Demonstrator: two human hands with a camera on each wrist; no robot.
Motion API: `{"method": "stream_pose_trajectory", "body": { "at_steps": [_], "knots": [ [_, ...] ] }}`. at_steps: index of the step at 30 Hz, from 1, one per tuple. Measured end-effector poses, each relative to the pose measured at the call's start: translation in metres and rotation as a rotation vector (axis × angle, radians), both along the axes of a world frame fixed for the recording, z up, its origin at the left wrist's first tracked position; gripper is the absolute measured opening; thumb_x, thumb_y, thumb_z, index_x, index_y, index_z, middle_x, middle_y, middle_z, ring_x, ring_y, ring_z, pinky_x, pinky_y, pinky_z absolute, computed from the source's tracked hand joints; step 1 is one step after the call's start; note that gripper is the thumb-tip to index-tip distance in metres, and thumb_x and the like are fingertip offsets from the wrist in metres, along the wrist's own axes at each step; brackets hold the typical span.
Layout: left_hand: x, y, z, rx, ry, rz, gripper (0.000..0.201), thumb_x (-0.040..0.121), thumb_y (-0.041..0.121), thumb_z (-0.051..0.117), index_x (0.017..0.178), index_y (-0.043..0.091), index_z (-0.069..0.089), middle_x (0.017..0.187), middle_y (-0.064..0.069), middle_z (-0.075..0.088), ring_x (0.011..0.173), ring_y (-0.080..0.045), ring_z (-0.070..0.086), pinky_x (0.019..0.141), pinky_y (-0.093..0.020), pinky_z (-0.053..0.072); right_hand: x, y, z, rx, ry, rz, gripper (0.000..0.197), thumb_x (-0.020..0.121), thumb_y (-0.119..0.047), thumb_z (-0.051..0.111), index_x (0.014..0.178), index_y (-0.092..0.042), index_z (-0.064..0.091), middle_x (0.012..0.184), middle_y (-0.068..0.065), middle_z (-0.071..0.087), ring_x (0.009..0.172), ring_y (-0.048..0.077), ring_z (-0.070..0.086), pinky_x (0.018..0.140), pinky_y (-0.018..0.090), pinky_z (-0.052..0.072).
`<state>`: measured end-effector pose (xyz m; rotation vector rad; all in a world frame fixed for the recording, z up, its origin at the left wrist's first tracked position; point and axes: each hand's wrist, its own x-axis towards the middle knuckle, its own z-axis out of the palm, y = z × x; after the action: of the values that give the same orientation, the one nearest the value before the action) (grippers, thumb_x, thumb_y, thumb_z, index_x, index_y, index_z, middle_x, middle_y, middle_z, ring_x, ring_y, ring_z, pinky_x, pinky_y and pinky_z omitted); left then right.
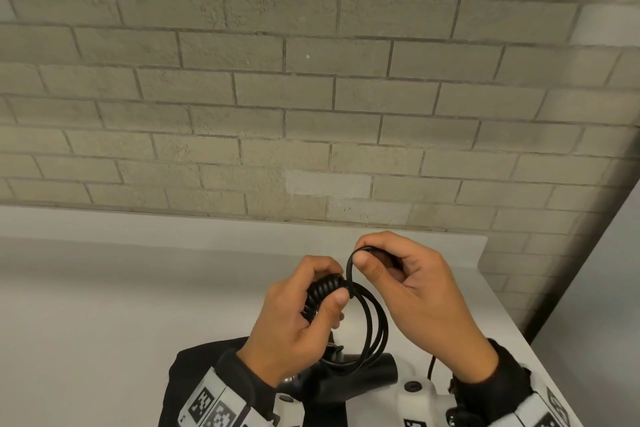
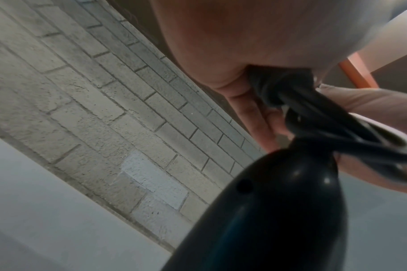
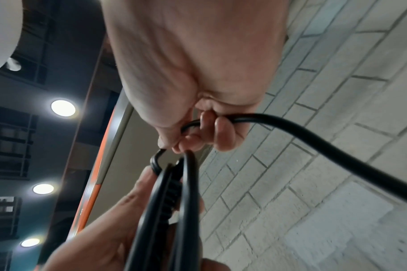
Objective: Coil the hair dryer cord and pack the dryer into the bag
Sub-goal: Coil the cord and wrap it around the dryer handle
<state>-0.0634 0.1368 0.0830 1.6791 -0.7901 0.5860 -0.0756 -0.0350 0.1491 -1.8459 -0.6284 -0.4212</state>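
My left hand (image 1: 311, 305) grips the black cord coil (image 1: 323, 291) where tight turns bind it; several round loops (image 1: 375, 329) hang below to the right. My right hand (image 1: 384, 267) pinches a loose stretch of cord (image 3: 313, 139) just above the binding, arched over its thumb. The black hair dryer (image 1: 356, 376) lies on the table under the loops, and its rounded body (image 2: 267, 210) fills the left wrist view. A black bag (image 1: 194, 367) lies on the table at the bottom edge, partly hidden by my left sleeve.
A white table (image 1: 138, 305) runs along a grey brick wall (image 1: 311, 97); its right edge ends near my right wrist. A thin cord tail (image 1: 431, 369) drops beside the right wrist. Ceiling lights (image 3: 63, 108) show in the right wrist view.
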Motion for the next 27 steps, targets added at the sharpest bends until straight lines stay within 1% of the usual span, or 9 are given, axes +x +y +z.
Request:
{"method": "stream_pose_trajectory", "body": {
  "at_steps": [3,5,9,13,15,19,23,25,27],
  "knots": [
    [0.000,0.000,0.003,0.041,-0.076,0.027,0.035,0.086,0.043,0.069,0.110,0.021,0.054,0.084,0.013,0.063,0.062,-0.009,0.066,0.059,-0.027,0.058,0.003,0.006,-0.001,0.034,0.024,0.019,0.008,0.089,-0.027,0.063,0.089,-0.023,0.070,0.076,-0.005,0.065,0.067,0.013,0.058,0.062,0.024,0.050],
    [0.000,-0.002,0.004,0.041,-0.078,0.045,0.039,0.083,0.041,0.074,0.108,0.019,0.055,0.083,0.010,0.065,0.062,-0.011,0.067,0.058,-0.030,0.057,0.005,0.008,-0.003,0.044,0.042,0.021,0.008,0.090,-0.024,0.063,0.089,-0.020,0.070,0.075,-0.008,0.065,0.067,0.007,0.058,0.062,0.018,0.047],
    [0.001,-0.004,0.003,0.045,-0.125,0.093,0.026,0.090,0.043,0.065,0.102,0.022,0.054,0.078,0.007,0.064,0.064,-0.011,0.065,0.057,-0.031,0.055,0.010,0.009,-0.009,0.078,0.091,0.000,0.011,0.090,-0.025,0.062,0.089,-0.019,0.072,0.080,-0.006,0.069,0.075,0.010,0.063,0.071,0.019,0.051],
    [-0.001,-0.004,0.004,0.064,-0.134,0.120,0.025,0.094,0.048,0.057,0.103,0.025,0.052,0.082,0.009,0.064,0.063,-0.010,0.065,0.054,-0.031,0.053,0.010,0.008,-0.019,0.152,0.208,-0.038,0.021,0.089,-0.036,0.058,0.089,-0.023,0.075,0.070,-0.007,0.067,0.062,0.006,0.060,0.060,0.021,0.050],
    [-0.002,-0.005,0.004,0.057,-0.124,0.122,0.026,0.094,0.049,0.056,0.109,0.028,0.051,0.089,0.013,0.066,0.069,-0.007,0.067,0.059,-0.025,0.056,0.008,0.008,-0.025,0.170,0.267,-0.027,0.025,0.091,-0.037,0.055,0.089,-0.024,0.076,0.068,-0.001,0.066,0.058,0.015,0.057,0.054,0.026,0.048],
    [-0.004,-0.006,0.005,0.031,-0.049,0.144,0.041,0.092,0.047,0.059,0.128,0.042,0.040,0.112,0.019,0.068,0.093,-0.002,0.070,0.080,-0.015,0.054,0.002,0.007,-0.032,0.250,0.361,-0.021,0.016,0.094,-0.030,0.053,0.097,-0.025,0.069,0.077,0.005,0.073,0.064,0.018,0.063,0.059,0.025,0.051],
    [-0.004,-0.005,0.003,0.046,-0.090,0.172,0.035,0.095,0.039,0.057,0.128,0.029,0.052,0.112,0.013,0.068,0.099,-0.003,0.068,0.084,-0.015,0.053,-0.007,0.005,-0.037,0.306,0.397,-0.015,0.015,0.095,-0.027,0.053,0.089,-0.018,0.065,0.066,0.007,0.064,0.050,0.017,0.047,0.045,0.024,0.039],
    [-0.004,-0.005,0.002,0.020,-0.090,0.181,0.031,0.095,0.033,0.057,0.124,0.024,0.057,0.107,0.011,0.069,0.097,-0.007,0.069,0.083,-0.016,0.053,-0.012,0.003,-0.040,0.311,0.404,0.023,0.023,0.092,-0.040,0.054,0.092,-0.023,0.069,0.073,0.013,0.064,0.055,0.015,0.051,0.049,0.028,0.040],
    [-0.004,-0.006,0.002,-0.027,-0.061,0.175,0.028,0.094,0.027,0.058,0.121,0.021,0.060,0.105,0.009,0.070,0.095,-0.009,0.069,0.082,-0.017,0.053,-0.017,0.001,-0.045,0.283,0.421,0.111,0.028,0.085,-0.047,0.063,0.100,-0.025,0.069,0.082,0.005,0.067,0.064,0.013,0.058,0.058,0.025,0.047]
  ]
}}
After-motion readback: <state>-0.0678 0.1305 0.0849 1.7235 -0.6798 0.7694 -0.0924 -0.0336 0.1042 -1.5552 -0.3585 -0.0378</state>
